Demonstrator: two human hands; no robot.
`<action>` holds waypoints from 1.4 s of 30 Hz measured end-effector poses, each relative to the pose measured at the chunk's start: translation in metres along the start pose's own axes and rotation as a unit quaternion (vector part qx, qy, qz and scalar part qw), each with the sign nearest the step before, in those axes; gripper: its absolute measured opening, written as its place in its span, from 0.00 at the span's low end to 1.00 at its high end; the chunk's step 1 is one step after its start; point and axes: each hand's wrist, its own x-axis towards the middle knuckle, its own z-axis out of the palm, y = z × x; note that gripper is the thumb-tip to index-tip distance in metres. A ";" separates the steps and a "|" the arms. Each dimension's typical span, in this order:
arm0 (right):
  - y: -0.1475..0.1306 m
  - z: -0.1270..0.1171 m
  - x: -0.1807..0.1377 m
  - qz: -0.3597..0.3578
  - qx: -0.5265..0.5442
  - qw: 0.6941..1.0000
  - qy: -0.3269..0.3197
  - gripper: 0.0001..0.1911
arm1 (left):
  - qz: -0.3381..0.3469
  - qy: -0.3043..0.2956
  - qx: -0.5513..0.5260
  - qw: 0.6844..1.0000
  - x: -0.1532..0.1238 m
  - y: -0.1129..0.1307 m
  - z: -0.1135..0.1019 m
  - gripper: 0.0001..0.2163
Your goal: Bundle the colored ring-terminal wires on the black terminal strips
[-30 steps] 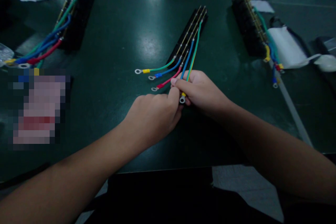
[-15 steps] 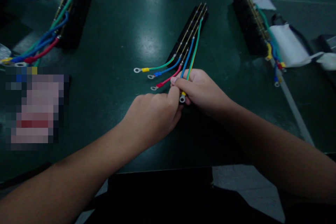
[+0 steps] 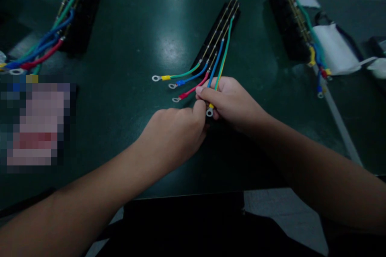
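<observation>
Ahead of me a long black block with brass strips [image 3: 215, 34] lies at a slant, and several coloured wires run from its near part. My right hand [image 3: 232, 96] is closed, its thumb pressed over a blue wire [image 3: 217, 62] and a green-yellow wire [image 3: 224, 58]. A ring terminal [image 3: 210, 112] with a yellow sleeve pokes out below that thumb. Against it rests my left hand [image 3: 181, 128], closed, its fingertips hidden from me. To the left fan out a green wire [image 3: 185, 75], a blue wire [image 3: 193, 79] and a red wire [image 3: 194, 91], each ending in a ring terminal.
Similar black blocks with wires stand at the left [image 3: 83, 12] and right [image 3: 289, 28] of the green table [image 3: 135, 48]. A blurred-out pinkish item [image 3: 40, 120] lies at left. White pouch-like material [image 3: 334, 48] sits beyond the right block.
The whole view has shifted slightly, so the table things sit a little higher. Both hands keep the same closed hold, almost unmoved.
</observation>
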 end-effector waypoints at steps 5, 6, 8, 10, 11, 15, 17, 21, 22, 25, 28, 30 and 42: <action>0.003 0.000 0.001 0.001 0.004 1.000 0.004 0.12 | 0.004 -0.004 -0.002 1.000 0.000 0.000 -0.002 0.10; 0.003 0.000 0.001 0.002 0.005 1.000 0.005 0.12 | 0.003 -0.004 -0.002 1.000 0.000 0.000 -0.002 0.10; 0.003 0.000 0.001 0.005 0.006 1.000 0.007 0.12 | 0.005 0.000 0.000 1.000 0.000 0.000 -0.002 0.10; 0.003 0.000 0.001 0.005 0.005 1.000 0.007 0.12 | 0.007 0.003 0.002 1.000 0.000 0.000 -0.001 0.10; 0.003 0.000 0.001 0.004 0.004 1.000 0.006 0.12 | 0.007 0.002 0.003 1.000 0.000 0.000 -0.001 0.10; 0.002 0.000 0.001 0.003 0.001 1.000 0.004 0.12 | 0.009 0.000 0.000 1.000 0.000 -0.001 -0.001 0.10; 0.002 0.000 0.001 0.001 -0.001 1.000 0.003 0.12 | 0.006 -0.001 -0.002 1.000 0.000 -0.001 -0.001 0.10; 0.002 0.000 0.001 0.001 -0.001 1.000 0.002 0.12 | 0.006 -0.001 -0.001 1.000 0.000 -0.001 -0.001 0.11; 0.001 0.000 0.001 0.002 0.000 1.000 0.002 0.12 | 0.005 0.000 0.001 1.000 0.000 -0.001 -0.001 0.12; 0.000 0.001 0.000 0.006 0.001 1.000 0.001 0.12 | 0.004 0.001 0.000 1.000 0.001 -0.001 0.000 0.13; -0.002 0.000 -0.001 0.010 -0.001 1.000 -0.002 0.13 | 0.003 0.001 -0.009 1.000 0.002 0.000 0.000 0.13; -0.003 0.000 -0.002 0.011 0.001 1.000 -0.004 0.14 | 0.003 0.003 -0.013 1.000 0.003 0.001 0.000 0.13; -0.005 0.000 -0.001 0.010 0.009 1.000 -0.009 0.14 | -0.020 0.011 0.011 1.000 0.001 -0.002 -0.004 0.14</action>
